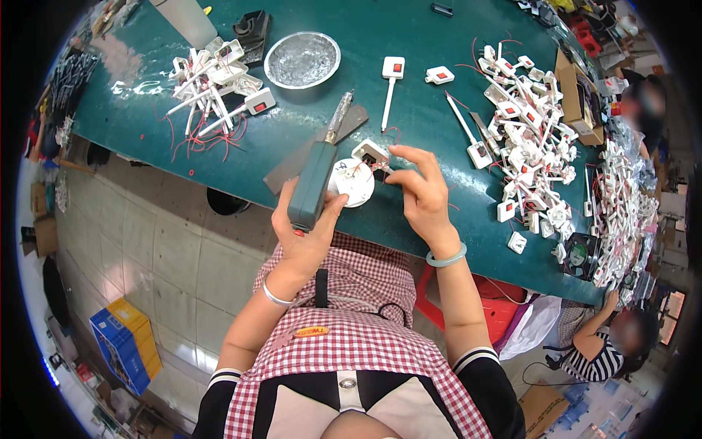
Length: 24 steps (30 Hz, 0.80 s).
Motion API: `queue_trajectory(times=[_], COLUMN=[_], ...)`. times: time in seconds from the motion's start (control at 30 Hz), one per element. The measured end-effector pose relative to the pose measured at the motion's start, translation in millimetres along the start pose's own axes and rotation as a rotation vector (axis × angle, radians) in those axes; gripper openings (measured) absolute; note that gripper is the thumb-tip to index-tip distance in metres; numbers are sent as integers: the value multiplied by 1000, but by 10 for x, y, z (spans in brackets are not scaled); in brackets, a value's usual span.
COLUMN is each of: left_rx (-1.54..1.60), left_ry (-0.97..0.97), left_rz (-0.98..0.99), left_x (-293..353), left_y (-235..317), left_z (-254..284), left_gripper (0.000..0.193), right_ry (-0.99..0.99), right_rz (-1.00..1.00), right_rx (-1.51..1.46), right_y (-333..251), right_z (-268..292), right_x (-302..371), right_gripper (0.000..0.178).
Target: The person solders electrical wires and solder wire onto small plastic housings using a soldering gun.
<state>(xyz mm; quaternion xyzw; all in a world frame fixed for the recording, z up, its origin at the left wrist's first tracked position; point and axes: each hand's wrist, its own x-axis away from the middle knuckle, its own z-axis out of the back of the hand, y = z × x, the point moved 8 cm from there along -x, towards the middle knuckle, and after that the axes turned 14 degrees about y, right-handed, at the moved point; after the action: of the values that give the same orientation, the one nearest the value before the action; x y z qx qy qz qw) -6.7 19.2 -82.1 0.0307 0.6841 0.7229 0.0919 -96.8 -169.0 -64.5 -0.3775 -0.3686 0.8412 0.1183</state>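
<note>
My left hand (306, 244) is closed round a dark green gun-shaped tool (315, 184) with a metal barrel pointing away from me. Its thumb touches the edge of a white round disc (355, 184) with thin red wires on it. Just beyond the disc is a small white switch housing (368, 152), its dark inside exposed. My right hand (424, 192) pinches at this housing's right side, beside the wires. Whether those fingertips also grip a wire is too small to tell. A flat metal plate (287, 173) lies beneath the tool.
White switch housings on stems lie heaped at the right (530, 139) and in a smaller pile at the left (217, 80). A metal bowl (303, 61) stands far left of centre, near a single switch piece (393, 69). A cardboard box (578, 99) borders the right heap. Other people sit at the right.
</note>
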Motion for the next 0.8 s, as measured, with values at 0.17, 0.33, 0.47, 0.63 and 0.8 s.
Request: queue_trajectory(times=[0.17, 0.33, 0.47, 0.63, 0.8], left_rx=[-5, 1, -4, -13, -10], left_ry=[-12, -23, -29, -26, -28], left_rz=[15, -13, -36, -61, -30], left_x=[-20, -34, -53, -64, -64], left_y=[-27, -7, 6, 29, 17], left_z=[-9, -24, -24, -23, -24], left_gripper=[31, 29, 28, 27, 26], right_ry=[-177, -309, -274, -296, -83], right_rz=[287, 257, 256, 69, -458], right_rx=[196, 291, 270, 116, -282], right_y=[-178, -58, -29, 80, 218], right_z=[-135, -239, -175, -80, -60], right_x=[25, 92, 110, 171, 174], right_gripper=[19, 20, 21, 19, 19])
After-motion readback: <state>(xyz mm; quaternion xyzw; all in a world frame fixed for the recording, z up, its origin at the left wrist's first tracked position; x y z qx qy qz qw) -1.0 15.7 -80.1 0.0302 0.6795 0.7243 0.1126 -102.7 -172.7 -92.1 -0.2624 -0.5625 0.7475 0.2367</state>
